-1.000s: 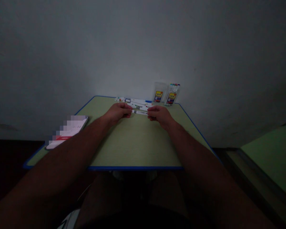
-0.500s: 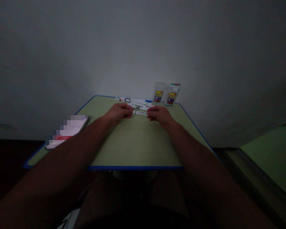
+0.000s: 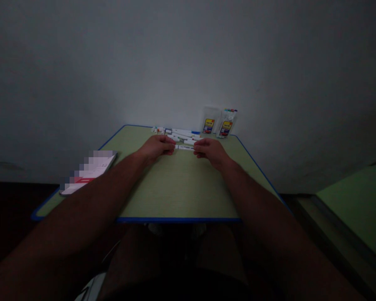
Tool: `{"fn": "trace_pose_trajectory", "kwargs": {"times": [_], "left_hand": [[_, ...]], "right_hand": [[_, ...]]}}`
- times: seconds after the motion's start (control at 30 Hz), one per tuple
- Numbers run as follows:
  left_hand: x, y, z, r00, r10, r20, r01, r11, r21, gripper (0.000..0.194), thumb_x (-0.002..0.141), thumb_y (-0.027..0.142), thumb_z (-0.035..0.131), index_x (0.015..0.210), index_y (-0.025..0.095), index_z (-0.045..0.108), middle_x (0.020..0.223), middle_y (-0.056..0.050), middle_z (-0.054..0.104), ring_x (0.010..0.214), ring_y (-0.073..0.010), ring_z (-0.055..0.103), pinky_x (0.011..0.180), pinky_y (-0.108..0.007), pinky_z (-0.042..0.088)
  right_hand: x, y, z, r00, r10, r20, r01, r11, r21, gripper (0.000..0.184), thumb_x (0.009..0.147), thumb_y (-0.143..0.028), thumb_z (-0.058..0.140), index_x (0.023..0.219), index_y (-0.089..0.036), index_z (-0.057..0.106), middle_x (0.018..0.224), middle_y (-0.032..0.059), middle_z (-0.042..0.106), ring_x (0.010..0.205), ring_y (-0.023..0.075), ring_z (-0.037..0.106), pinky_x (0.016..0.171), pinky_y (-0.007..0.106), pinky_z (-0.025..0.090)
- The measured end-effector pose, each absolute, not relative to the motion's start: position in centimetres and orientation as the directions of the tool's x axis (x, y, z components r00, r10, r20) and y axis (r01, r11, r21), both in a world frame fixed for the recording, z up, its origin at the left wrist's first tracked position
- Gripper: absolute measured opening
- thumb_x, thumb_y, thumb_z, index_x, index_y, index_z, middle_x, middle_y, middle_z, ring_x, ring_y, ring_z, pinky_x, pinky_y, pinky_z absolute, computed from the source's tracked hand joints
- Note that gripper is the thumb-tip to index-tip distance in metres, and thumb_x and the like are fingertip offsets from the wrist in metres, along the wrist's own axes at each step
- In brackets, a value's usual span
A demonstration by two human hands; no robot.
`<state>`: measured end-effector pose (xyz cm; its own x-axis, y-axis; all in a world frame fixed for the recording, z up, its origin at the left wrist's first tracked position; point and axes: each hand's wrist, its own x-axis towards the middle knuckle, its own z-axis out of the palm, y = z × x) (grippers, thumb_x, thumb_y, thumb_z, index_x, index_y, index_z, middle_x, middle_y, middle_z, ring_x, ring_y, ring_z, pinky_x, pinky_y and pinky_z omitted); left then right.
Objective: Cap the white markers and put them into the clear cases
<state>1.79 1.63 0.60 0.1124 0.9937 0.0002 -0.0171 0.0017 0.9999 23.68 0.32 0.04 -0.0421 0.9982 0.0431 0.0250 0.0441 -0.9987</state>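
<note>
Between my two hands a white marker pen (image 3: 184, 147) with dark print lies level, running left to right. My left hand (image 3: 158, 146) pinches its left end, and my right hand (image 3: 209, 150) pinches its right end; both ends are hidden by fingers. Just beyond the hands, several white marker pens (image 3: 183, 133) lie loosely on the table, some with coloured ends. A clear plastic case (image 3: 208, 125) with a yellow and dark label stands behind my right hand. Beside it a second clear case (image 3: 224, 128) leans slightly and has coloured pen ends at its top.
The light green table (image 3: 181, 188) has a blue edge and stands against a grey wall (image 3: 188, 62). A phone or tablet with a lit screen (image 3: 92, 171), partly blurred out, lies at the left side near my left forearm.
Almost nothing differs. Both hands stay on the marker pen, whose printed side now shows a little more clearly; the view has shifted very slightly.
</note>
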Motion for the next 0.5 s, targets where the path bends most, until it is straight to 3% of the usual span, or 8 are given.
{"fn": "trace_pose_trajectory", "kwargs": {"times": [0.27,0.5], "left_hand": [[1.73,1.73,0.62,0.12,0.993,-0.006,-0.021,0.009,1.0,0.014,0.066,0.006,0.079,0.068,0.012,0.066,0.063,-0.003,0.064,0.055,-0.0113,0.059,0.057,-0.026,0.053],[1.67,1.78,0.63,0.119,0.993,0.0,-0.001,0.0,1.0,0.015,0.069,0.014,0.08,0.067,0.013,0.065,0.064,-0.004,0.066,0.053,-0.0106,0.057,0.052,-0.025,0.049]], "right_hand": [[24.04,0.8,-0.19,-0.055,0.996,0.077,-0.041,0.075,-0.996,0.018,0.069,-0.013,0.08,0.075,-0.016,0.063,0.067,0.0005,0.067,0.061,0.0116,0.066,0.057,0.023,0.055],[23.83,0.46,0.2,-0.032,0.996,0.088,-0.097,0.085,-0.992,0.025,0.063,-0.001,0.075,0.078,-0.017,0.063,0.078,0.0016,0.068,0.066,0.0141,0.068,0.059,0.026,0.058]]}}
